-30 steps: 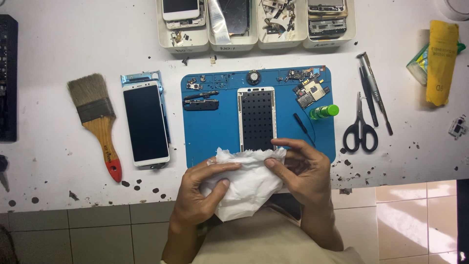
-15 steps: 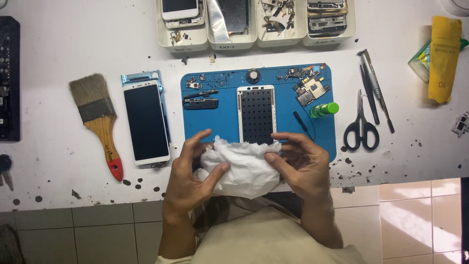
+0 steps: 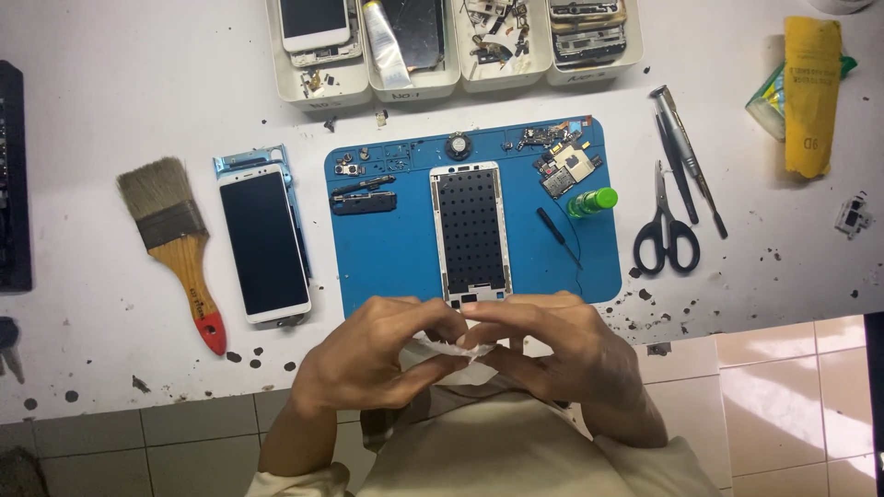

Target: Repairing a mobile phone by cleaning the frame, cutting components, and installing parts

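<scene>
Scrunching soft white tissue, left hand & right hand both clamped on it, nr blue rubbery mat.

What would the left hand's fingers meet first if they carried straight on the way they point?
The left hand points right, fingers pinching the white tissue. Straight on, they would meet the right hand, already about touching them; depth is unclear.

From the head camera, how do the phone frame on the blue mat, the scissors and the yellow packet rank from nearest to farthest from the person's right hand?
Measured from the right hand:
1. Phone frame, just above the hand, at the middle of the blue mat.
2. Scissors, up and to the right, off the mat's right edge.
3. Yellow packet, far upper right corner of the table.
</scene>
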